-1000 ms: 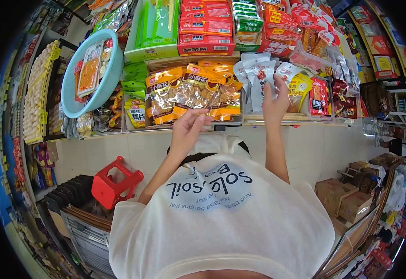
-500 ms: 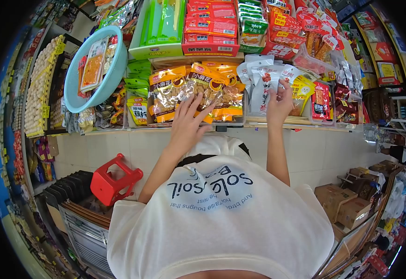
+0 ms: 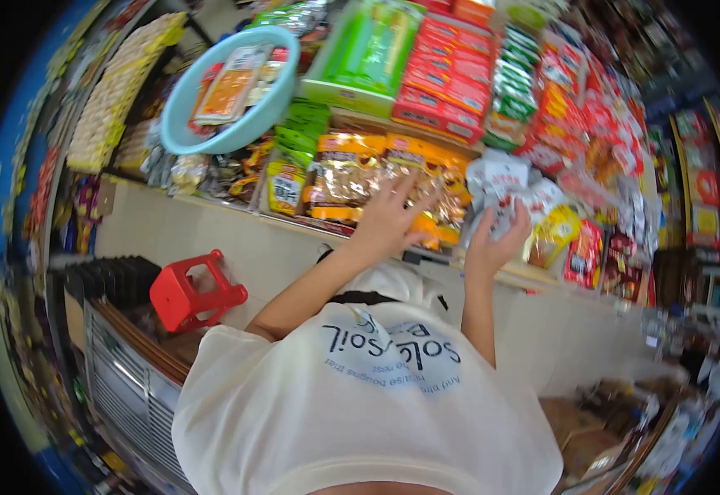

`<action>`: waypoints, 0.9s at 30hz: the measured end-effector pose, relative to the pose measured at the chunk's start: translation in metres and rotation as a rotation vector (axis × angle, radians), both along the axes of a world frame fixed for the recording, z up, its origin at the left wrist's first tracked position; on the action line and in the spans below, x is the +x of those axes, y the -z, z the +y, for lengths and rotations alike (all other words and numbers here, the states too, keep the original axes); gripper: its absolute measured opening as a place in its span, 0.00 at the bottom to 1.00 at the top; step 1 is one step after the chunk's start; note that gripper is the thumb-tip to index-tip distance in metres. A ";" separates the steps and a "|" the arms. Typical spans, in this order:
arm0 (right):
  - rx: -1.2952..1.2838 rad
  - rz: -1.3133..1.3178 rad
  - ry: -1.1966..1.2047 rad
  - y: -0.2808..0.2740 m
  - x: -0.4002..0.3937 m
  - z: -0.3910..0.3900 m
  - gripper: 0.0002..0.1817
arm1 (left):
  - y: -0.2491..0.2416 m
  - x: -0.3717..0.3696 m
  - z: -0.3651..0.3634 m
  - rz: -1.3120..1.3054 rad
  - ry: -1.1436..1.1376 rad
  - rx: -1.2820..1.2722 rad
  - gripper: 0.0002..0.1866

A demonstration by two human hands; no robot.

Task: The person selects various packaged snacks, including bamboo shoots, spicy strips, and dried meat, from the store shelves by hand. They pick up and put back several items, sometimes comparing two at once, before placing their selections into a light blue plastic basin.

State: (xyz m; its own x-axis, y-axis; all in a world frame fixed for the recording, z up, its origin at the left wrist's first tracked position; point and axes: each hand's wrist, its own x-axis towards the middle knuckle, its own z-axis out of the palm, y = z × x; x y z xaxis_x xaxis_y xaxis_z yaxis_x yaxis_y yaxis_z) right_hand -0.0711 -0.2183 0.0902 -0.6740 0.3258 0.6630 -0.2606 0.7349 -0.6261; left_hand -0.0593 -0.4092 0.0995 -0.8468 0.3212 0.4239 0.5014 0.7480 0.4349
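Note:
My left hand (image 3: 386,221) rests with spread fingers on the orange-and-yellow bags of fried dough twists (image 3: 345,177), which stand in a box at the shelf front. To the right, my right hand (image 3: 498,243) is at the silver-white snack pouches (image 3: 492,183), thumb and fingers apart, in front of them. No pouch is seen gripped in it, though the view is blurred. Beside that hand lies a yellow snack bag (image 3: 554,233), and further right a red snack packet (image 3: 584,254).
A light-blue basin (image 3: 180,130) with packets stands at the left. Behind the dough twists are a green box (image 3: 347,97) and red snack boxes (image 3: 446,78). Egg trays (image 3: 125,91) sit far left. A red stool (image 3: 191,293) stands on the floor; cartons (image 3: 591,450) lie lower right.
The view has turned, tilting the shelf down to the right. My right hand's fingers have spread from a closer pose at the silver-white pouches. My left hand remains on the dough twist bags.

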 end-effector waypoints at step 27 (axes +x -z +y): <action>0.090 -0.195 -0.422 0.035 0.004 -0.046 0.15 | 0.039 0.003 -0.078 0.232 -0.722 0.163 0.12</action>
